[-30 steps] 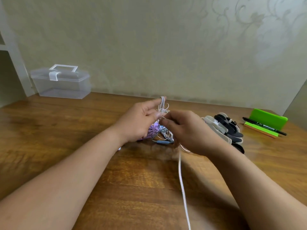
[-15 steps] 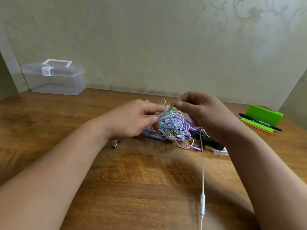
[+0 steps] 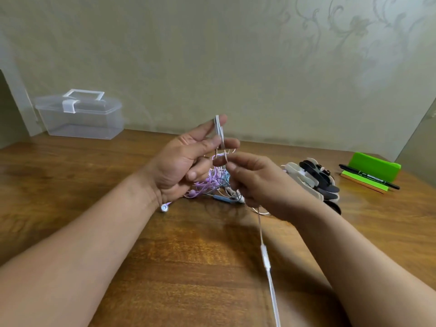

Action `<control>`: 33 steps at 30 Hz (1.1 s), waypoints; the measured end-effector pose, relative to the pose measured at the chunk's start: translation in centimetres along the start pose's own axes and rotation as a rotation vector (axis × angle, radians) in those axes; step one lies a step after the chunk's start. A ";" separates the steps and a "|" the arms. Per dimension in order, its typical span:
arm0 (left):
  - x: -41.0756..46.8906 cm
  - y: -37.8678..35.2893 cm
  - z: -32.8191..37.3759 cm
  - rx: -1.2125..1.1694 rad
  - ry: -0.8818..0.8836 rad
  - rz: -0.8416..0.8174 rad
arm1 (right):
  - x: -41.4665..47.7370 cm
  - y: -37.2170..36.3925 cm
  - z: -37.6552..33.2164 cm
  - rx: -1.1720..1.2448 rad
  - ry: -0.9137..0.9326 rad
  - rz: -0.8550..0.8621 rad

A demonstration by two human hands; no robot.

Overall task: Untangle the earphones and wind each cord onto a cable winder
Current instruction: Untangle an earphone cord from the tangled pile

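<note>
Nearest: white cord point(image 3: 269, 279) comes in at the bottom edge and runs away from the camera across the table point(image 3: 118, 220), leaning slightly left as it goes. Its long axis is near-to-far. The inline remote point(image 3: 264, 257) sits in line with it, lengthwise. The cord looks lifted off the wood, fairly straight, not slack.

Next: right hand point(image 3: 266, 187). The cord passes under the palm and comes out at the thumb and index finger, which pinch it. The other fingers are curled in.

Left hand point(image 3: 179, 164), just beside the right, fingertips almost touching. Thumb and index finger grip a few white loops point(image 3: 219, 128) that stand nearly upright, long axis vertical. Can't tell if a winder sits under them. The remaining fingers are loosely bent.

Behind and below both hands: the tangle point(image 3: 210, 185) of purple, teal and pale cords lies on the table, 1 earbud point(image 3: 164, 208) poking out at its left edge.

Step, as I judge it: the white earphone is being fed into loops at the left fingertips, with most of its length not gathered yet.

The next move needs the right hand to slide back along the cord, keep it taut and lay 1 more turn without snagging the tangle.

Farther right: a pile of cable winders point(image 3: 313, 182), none loaded as far as I can see. Then a green box point(image 3: 375, 165) with a pen point(image 3: 368, 177). Far left, against the wall: a clear box point(image 3: 80, 119), lid closed.
</note>
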State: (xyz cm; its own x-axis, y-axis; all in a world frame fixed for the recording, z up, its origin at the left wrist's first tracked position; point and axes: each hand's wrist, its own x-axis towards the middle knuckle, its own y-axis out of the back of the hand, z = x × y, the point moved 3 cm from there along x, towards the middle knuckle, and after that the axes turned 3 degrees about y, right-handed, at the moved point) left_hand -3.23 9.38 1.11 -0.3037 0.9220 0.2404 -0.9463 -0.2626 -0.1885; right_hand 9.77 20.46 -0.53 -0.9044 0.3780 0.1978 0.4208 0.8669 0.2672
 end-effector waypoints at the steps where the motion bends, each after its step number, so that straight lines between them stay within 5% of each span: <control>1: 0.1 0.2 0.0 0.093 -0.029 0.071 | -0.2 -0.4 -0.2 -0.086 -0.003 -0.009; 5: 0.0 0.0 -0.1 0.734 -0.164 0.219 | -1.1 0.1 -2.3 -0.465 0.080 -0.036; 8: -0.4 0.2 0.2 0.921 -0.142 0.166 | -1.3 2.5 -3.7 -0.494 0.052 0.054; 12: -0.9 -0.8 1.0 0.824 0.002 -0.062 | -1.1 5.3 -4.0 -0.242 0.120 0.163; 17: -2.4 -2.1 0.5 0.578 0.240 -0.425 | -0.9 5.1 -3.3 0.126 0.138 0.050; 21: -2.5 -2.2 0.3 0.316 0.264 -0.535 | -0.2 3.5 -1.5 0.305 0.103 0.009; 26: -0.9 -1.4 0.4 0.093 0.041 -0.248 | 0.1 1.3 -0.6 0.419 0.020 -0.043; 29: -0.3 -0.6 0.7 0.055 -0.047 -0.018 | -0.3 0.5 -0.9 0.115 -0.014 -0.029; 33: 0.0 0.6 0.7 0.586 -0.137 0.245 | -1.0 -0.2 -1.7 -0.298 0.001 -0.090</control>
State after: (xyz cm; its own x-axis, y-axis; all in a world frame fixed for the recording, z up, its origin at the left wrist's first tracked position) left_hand -3.89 8.99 1.70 -0.4935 0.7809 0.3830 -0.7395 -0.6085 0.2878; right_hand 10.76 19.37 0.80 -0.9391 0.3035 0.1612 0.3410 0.7637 0.5481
